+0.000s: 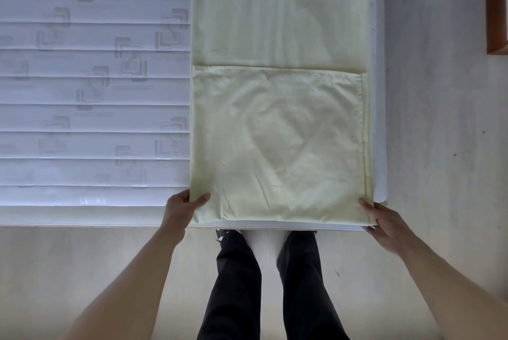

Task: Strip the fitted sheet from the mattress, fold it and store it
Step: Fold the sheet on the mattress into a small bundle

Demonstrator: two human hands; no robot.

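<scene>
Bare mattress (90, 87): white, quilted in horizontal bands with a repeated square motif, it fills the left part of the view and runs under the sheet to the right edge.

My left hand (180, 209): it grips the near left corner of the fitted sheet (277, 136), thumb lying on top of the cloth and the fingers curled at the fold's edge.

Fitted sheet: pale yellow-green, folded into a long strip lying flat along the right side of the mattress. Its near end is doubled back over itself, forming a squarish upper layer whose hemmed far edge crosses the strip about midway up the view. The near fold lies at the mattress edge.

My legs (264, 284): in dark trousers, standing on the pale floor (439, 120) just below the fold.

My right hand (380, 223): it holds the near right corner, thumb on the cloth; the fingers reach below the edge, so I cannot tell how far they close.

Wooden frame (496, 4): brown, at the upper right over the floor.
</scene>
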